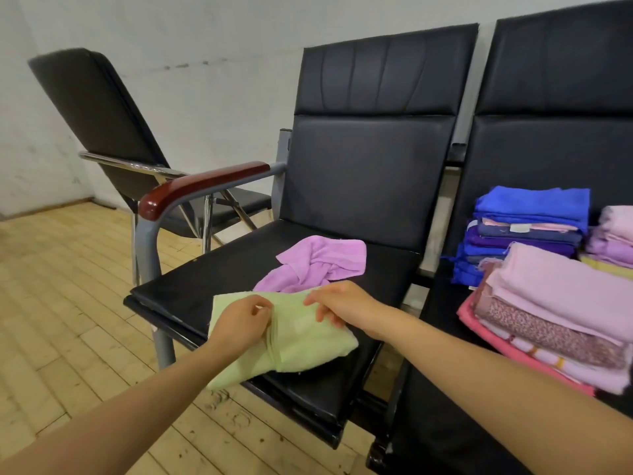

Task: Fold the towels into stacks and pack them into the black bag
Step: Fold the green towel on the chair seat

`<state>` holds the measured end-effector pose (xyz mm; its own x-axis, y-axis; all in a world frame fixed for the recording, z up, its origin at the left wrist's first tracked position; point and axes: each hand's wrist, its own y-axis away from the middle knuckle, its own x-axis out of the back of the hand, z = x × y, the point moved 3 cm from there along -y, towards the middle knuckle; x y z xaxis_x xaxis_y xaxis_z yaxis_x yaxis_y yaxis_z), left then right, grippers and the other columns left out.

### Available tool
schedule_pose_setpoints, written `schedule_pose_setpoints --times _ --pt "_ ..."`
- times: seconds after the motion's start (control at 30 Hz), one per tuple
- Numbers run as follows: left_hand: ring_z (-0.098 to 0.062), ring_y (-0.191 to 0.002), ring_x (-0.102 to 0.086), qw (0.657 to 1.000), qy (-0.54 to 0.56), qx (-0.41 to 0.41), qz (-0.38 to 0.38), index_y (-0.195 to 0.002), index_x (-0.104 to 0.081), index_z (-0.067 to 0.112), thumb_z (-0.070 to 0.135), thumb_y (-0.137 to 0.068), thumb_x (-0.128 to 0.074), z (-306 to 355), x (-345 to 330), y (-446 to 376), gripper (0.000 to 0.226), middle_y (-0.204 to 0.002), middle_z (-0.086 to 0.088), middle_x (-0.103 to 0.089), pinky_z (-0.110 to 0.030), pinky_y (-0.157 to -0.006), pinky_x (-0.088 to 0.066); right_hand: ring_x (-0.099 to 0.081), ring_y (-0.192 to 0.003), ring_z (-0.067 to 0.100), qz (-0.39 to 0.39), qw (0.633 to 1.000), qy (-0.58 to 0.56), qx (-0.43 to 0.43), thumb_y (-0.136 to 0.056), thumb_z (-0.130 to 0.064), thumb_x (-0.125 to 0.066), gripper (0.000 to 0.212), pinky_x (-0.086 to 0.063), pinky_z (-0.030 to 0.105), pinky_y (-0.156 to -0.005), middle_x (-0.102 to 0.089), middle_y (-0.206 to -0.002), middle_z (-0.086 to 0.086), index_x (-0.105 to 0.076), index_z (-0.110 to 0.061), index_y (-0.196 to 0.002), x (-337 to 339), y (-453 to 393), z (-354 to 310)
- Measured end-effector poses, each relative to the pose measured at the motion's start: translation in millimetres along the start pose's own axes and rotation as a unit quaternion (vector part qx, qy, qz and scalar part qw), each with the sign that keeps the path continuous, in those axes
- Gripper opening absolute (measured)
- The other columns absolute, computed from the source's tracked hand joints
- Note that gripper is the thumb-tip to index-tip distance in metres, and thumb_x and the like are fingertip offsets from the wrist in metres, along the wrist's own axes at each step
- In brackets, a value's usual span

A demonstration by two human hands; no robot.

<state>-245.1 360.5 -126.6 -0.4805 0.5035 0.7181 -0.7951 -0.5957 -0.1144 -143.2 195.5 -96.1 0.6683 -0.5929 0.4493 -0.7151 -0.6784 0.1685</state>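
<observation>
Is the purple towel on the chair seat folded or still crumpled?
Crumpled: the purple towel lies bunched and twisted on the seat, no hand on it.

You have two hands in view, your left hand (pixel 239 323) and your right hand (pixel 342 303). Two loose towels lie on the middle seat: one green towel (pixel 305 341) and one purple towel (pixel 318 260). Three black chairs (pixel 370 159) stand along the wall. On the right-hand seat you have three stacks of folded cloth (pixel 527 228).
</observation>
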Motion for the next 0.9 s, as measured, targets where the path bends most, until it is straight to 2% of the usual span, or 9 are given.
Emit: schedule_pose_setpoints --times 0.13,0.23,0.33,0.43,0.5,0.63,0.7,0.77,0.9 --pt "-0.026 -0.079 -0.067 0.998 0.011 0.057 -0.011 -0.111 -0.057 0.018 0.032 -0.096 -0.047 7 -17 -3 0.023 -0.087 -0.005 -0.068 -0.036 -0.082 -0.054 -0.056 -0.068 0.029 0.162 0.984 0.078 -0.001 -0.084 -0.030 -0.059 0.033 -0.038 0.032 -0.062 -0.062 -0.080 0.020 -0.064 0.002 -0.075 19 -8 42" --pt "-0.027 -0.113 -0.057 0.996 0.031 0.078 -0.005 -0.133 -0.047 0.012 0.036 -0.094 -0.055 11 -26 -8 0.047 -0.125 -0.009 -0.059 -0.031 -0.093 -0.042 -0.039 -0.057 0.016 0.129 0.984 0.117 -0.039 -0.085 -0.044 -0.060 0.046 -0.029 0.029 -0.056 -0.043 -0.060 0.009 -0.049 -0.009 -0.059 17 -11 51" --pt "-0.026 -0.113 -0.054 0.996 0.061 0.055 -0.033 -0.135 -0.044 0.012 0.024 -0.094 -0.056 19 -38 -8 0.044 -0.126 -0.009 -0.058 -0.028 -0.086 -0.039 -0.050 -0.065 0.012 0.079 0.986 0.124 -0.083 -0.085 -0.051 -0.062 0.037 -0.035 0.023 -0.055 -0.051 -0.071 -0.004 -0.053 -0.016 -0.073 8 -17 47" --pt "-0.026 -0.112 -0.053 0.995 0.092 0.042 -0.027 -0.136 -0.045 0.011 0.014 -0.096 -0.051 24 -41 -10 0.041 -0.128 -0.010 -0.057 -0.024 -0.083 -0.035 -0.058 -0.077 0.013 0.066 0.991 0.029 -0.115 -0.080 -0.047 -0.071 0.051 -0.042 0.017 -0.054 -0.058 -0.089 -0.002 -0.058 -0.010 -0.113 6 -19 47" --pt "-0.023 -0.105 -0.055 0.993 0.112 0.033 -0.017 -0.136 -0.048 0.012 0.012 -0.096 -0.049 28 -40 -12 0.040 -0.126 -0.009 -0.058 -0.023 -0.081 -0.035 -0.060 -0.073 0.012 0.061 0.985 -0.084 -0.134 -0.081 -0.038 -0.072 0.052 -0.045 0.015 -0.049 -0.062 -0.088 0.000 -0.057 -0.005 -0.118 9 -17 48" --pt "-0.008 -0.089 -0.057 0.977 0.210 0.021 -0.040 -0.128 -0.053 0.020 0.013 -0.096 -0.050 41 -47 -9 0.033 -0.106 0.004 -0.061 -0.017 -0.071 -0.042 -0.068 -0.094 0.026 0.070 0.948 -0.275 -0.148 -0.080 -0.034 -0.066 0.043 -0.056 0.036 -0.085 -0.070 -0.106 0.010 -0.064 -0.009 -0.115 17 -14 52" --pt "-0.013 -0.097 -0.059 0.969 0.234 0.022 -0.071 -0.130 -0.050 0.021 0.015 -0.094 -0.056 49 -55 -7 0.037 -0.111 0.000 -0.060 -0.018 -0.074 -0.044 -0.068 -0.096 0.030 0.079 0.933 -0.316 -0.151 -0.080 -0.034 -0.066 0.043 -0.054 0.044 -0.090 -0.069 -0.109 0.014 -0.063 -0.009 -0.116 23 -14 54" --pt "-0.021 -0.101 -0.060 0.966 0.239 0.038 -0.092 -0.130 -0.050 0.022 0.015 -0.091 -0.059 54 -60 -5 0.040 -0.115 -0.009 -0.060 -0.025 -0.076 -0.047 -0.068 -0.095 0.030 0.105 0.928 -0.324 -0.155 -0.084 -0.031 -0.069 0.041 -0.056 0.042 -0.086 -0.069 -0.109 0.015 -0.062 -0.008 -0.117 32 -13 56" --pt "-0.023 -0.079 -0.063 0.950 0.284 0.072 -0.105 -0.128 -0.052 0.017 0.008 -0.092 -0.057 51 -58 2 0.038 -0.105 -0.014 -0.062 -0.032 -0.072 -0.055 -0.067 -0.089 0.028 0.088 0.924 -0.324 -0.183 -0.084 -0.026 -0.073 0.045 -0.054 0.033 -0.068 -0.067 -0.114 0.016 -0.060 -0.007 -0.122 37 -8 61"
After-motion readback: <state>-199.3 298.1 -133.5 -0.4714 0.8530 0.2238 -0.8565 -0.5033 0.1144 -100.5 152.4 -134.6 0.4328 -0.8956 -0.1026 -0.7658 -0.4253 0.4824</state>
